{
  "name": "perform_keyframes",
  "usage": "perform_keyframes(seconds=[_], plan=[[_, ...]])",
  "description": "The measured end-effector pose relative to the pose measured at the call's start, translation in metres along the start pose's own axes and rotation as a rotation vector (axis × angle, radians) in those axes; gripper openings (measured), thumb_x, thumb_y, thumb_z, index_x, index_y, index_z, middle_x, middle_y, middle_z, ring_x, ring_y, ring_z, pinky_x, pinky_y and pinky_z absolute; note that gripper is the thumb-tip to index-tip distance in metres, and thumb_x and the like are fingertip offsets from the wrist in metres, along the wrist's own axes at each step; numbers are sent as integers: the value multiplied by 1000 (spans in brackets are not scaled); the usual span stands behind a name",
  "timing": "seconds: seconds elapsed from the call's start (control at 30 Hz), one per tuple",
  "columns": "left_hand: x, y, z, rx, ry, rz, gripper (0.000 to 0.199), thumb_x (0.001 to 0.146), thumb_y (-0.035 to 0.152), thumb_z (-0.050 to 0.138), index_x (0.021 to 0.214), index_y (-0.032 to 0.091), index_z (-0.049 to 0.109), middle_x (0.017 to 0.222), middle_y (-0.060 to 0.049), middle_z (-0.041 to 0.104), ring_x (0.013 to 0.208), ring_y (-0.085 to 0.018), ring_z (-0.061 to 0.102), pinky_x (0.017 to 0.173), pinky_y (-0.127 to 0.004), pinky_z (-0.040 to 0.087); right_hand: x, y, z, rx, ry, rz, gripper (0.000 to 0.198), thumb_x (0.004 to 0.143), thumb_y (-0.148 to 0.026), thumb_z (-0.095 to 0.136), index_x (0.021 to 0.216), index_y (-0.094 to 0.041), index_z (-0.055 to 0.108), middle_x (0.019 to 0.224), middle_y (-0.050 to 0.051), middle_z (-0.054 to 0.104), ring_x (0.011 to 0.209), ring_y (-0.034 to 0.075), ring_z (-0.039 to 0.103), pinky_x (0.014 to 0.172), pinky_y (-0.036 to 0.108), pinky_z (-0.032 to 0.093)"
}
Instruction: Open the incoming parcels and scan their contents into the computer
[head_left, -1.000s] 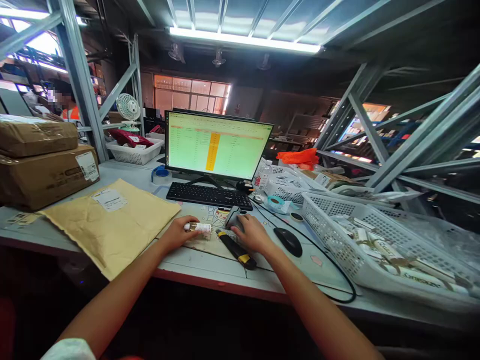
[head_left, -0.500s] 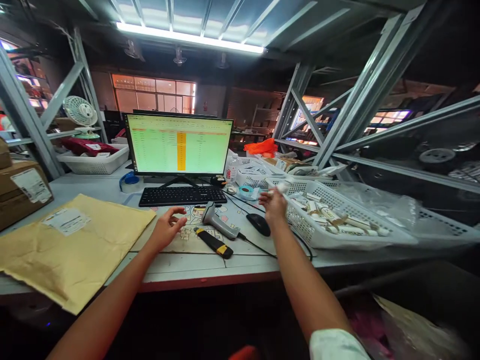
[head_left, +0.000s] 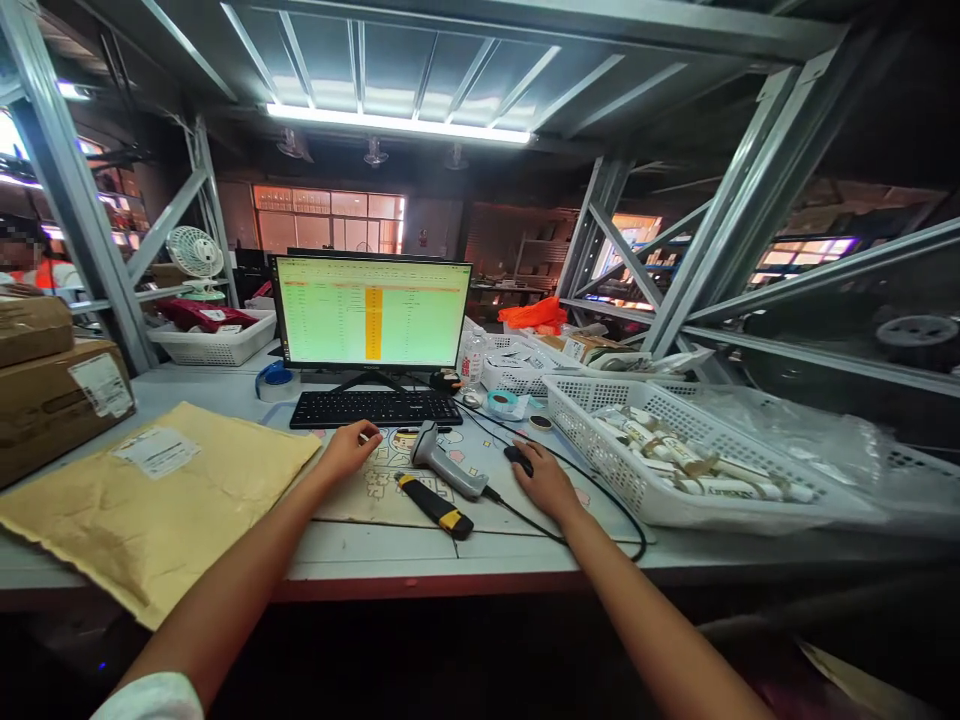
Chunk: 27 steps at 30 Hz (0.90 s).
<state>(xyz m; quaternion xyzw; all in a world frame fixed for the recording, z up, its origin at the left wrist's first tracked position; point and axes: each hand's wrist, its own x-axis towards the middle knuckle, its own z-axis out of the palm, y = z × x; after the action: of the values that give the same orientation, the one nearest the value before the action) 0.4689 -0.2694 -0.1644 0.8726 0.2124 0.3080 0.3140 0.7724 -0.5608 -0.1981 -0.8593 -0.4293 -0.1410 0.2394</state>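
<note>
My right hand [head_left: 546, 484] rests over a black computer mouse [head_left: 517, 458], its fingers on the mouse's sides and top. My left hand [head_left: 349, 450] lies at the front edge of the black keyboard [head_left: 375, 408], fingers loosely bent and apart, with nothing seen in them. Between the hands, on a printed desk mat [head_left: 352, 505], are a grey barcode scanner [head_left: 450, 465] with a black cable and a black and yellow utility knife [head_left: 433, 506]. Behind the keyboard stands a lit monitor [head_left: 330, 315] showing a spreadsheet with one orange column.
A yellow padded envelope [head_left: 172, 510] with a label lies left, before cardboard boxes [head_left: 45, 410]. To the right, a white basket [head_left: 622, 480] holds several small white rolls. Blue tape [head_left: 276, 382] and a plastic bottle [head_left: 472, 360] flank the monitor. Metal shelf posts rise on both sides.
My right hand has come down from beside the white basket onto the mouse; the blurred white thing near its fingers is no longer seen. My left hand has lowered slightly towards the keyboard.
</note>
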Motion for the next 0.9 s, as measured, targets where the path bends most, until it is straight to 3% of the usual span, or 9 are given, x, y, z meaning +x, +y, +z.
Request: perform_keyframes(seconds=[0.37,0.6,0.77,0.9], plan=[[59,-11,39,249,90,78,23,96,28,51,106,18,69,109,-10,73,104,-26,66,92,-37,51,-3,-3,5,-152,40,37,42,97,-27,50,135,-21,66,142,14,56,123,30,57,102,43,50],[98,-6,73,360,39,209,22,96,21,51,109,18,68,116,-11,70,112,-27,59,100,-39,47,-3,0,7,-157,39,43,41,96,-27,50,133,-22,67,139,12,58,119,29,59,94,42,54],[131,-4,97,411,35,202,22,96,23,54,111,16,68,116,-12,68,114,-29,57,100,-41,46,-2,5,9,-149,56,60,41,94,-30,51,131,-24,68,138,11,58,121,29,59,93,41,55],[140,-3,108,429,61,197,26,97,23,52,115,15,68,119,-14,67,115,-31,56,99,-44,46,-1,6,10,-149,51,54,43,94,-32,49,131,-24,68,138,10,59,121,29,60,93,41,56]])
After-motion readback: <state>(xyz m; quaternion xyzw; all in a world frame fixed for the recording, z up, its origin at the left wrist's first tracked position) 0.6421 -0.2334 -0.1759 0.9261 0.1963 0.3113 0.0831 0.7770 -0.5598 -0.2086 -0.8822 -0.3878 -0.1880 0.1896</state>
